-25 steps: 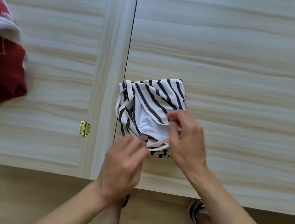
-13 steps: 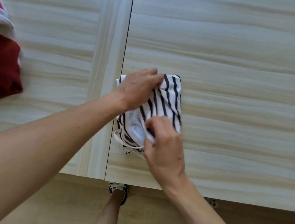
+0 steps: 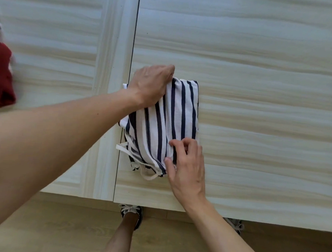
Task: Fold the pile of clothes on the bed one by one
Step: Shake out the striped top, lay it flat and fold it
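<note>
A white garment with dark blue stripes (image 3: 183,111) lies folded into a small rectangle on the pale wooden surface (image 3: 258,91). My left hand (image 3: 151,85) grips its far left corner, fingers curled over the cloth. My right hand (image 3: 186,164) pinches the near edge of the top layer at the garment's near right corner. White straps (image 3: 122,148) hang loose from the near left side of the bundle.
A red and white garment (image 3: 1,84) lies at the far left edge of the view. A dark seam (image 3: 133,48) splits the surface into two panels. Below the surface's near edge are the floor and my shoes (image 3: 132,214).
My left hand went from the near edge to the far left corner. A striped layer now covers the white inside of the garment, and my right hand has slid toward the near right corner.
</note>
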A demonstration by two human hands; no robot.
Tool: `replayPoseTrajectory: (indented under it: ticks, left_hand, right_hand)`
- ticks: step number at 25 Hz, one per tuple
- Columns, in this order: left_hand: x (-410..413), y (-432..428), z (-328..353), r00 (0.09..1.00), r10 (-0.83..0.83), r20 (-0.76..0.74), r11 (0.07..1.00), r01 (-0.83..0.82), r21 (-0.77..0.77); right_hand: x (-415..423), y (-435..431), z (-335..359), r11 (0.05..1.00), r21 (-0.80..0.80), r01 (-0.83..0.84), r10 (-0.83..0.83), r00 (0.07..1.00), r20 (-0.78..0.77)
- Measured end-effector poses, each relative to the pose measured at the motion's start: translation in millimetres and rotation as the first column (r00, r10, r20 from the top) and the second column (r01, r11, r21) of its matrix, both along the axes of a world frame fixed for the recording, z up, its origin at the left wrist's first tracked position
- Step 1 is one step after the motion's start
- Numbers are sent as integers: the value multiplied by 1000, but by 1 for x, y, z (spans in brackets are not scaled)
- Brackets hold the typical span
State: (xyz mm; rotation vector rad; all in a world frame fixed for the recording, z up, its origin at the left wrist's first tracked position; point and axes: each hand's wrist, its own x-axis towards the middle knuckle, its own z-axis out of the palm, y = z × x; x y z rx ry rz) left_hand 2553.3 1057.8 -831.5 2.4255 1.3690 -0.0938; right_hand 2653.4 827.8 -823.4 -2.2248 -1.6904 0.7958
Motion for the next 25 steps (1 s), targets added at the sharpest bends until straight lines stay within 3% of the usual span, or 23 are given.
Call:
replayPoseTrajectory:
  ticks: [3, 5, 6, 8, 11, 15, 16, 18, 19, 21, 23, 25]
  left_hand:
    - [10, -4, 1, 991, 9, -136, 983, 16, 182]
    - [14, -28, -1, 992, -124, -34, 958, 128, 257]
    - [11, -44, -2, 969, -245, 29, 942, 231, 245]
    - [-11, -69, -7, 931, -364, 2, 923, 361, 132]
    - [-59, -66, -29, 947, -296, -122, 954, 298, 2]
    - [-77, -50, -35, 927, -305, -220, 951, 309, -16]
    - [-75, -54, -29, 951, -232, -206, 972, 236, -2]
    - [-75, -77, -17, 985, 114, -130, 993, -118, -20]
    - [-74, -95, -8, 933, 350, -85, 931, -356, -80]
    - [-61, -131, 15, 719, 693, -53, 663, -665, -344]
    - [-39, -161, 33, 565, 824, -45, 447, -696, -562]
    - [-25, -167, 39, 498, 867, 29, 420, -697, -582]
  right_hand:
    - [-6, -4, -6, 994, -82, -78, 81, 996, 34]
    - [-5, 4, 1, 999, -37, -32, 32, 999, 2]
    - [-3, 8, 4, 1000, 11, 18, -18, 999, -35]
    - [3, 12, 0, 994, 77, 73, -67, 994, -81]
    - [11, 6, -24, 999, -41, -35, 34, 999, -37]
    - [13, 2, -36, 988, -122, -93, 96, 995, 19]
    - [12, 5, -29, 991, -121, -59, 56, 998, -33]
    - [8, 14, -12, 982, -140, 124, -155, 959, -237]
    - [6, 21, -3, 957, -163, 238, -280, 902, -328]
    - [5, 34, 4, 886, -253, 388, -462, 784, -415]
    - [8, 42, 4, 813, -374, 446, -578, 697, -424]
    - [12, 48, -1, 762, -465, 452, -634, 667, -391]
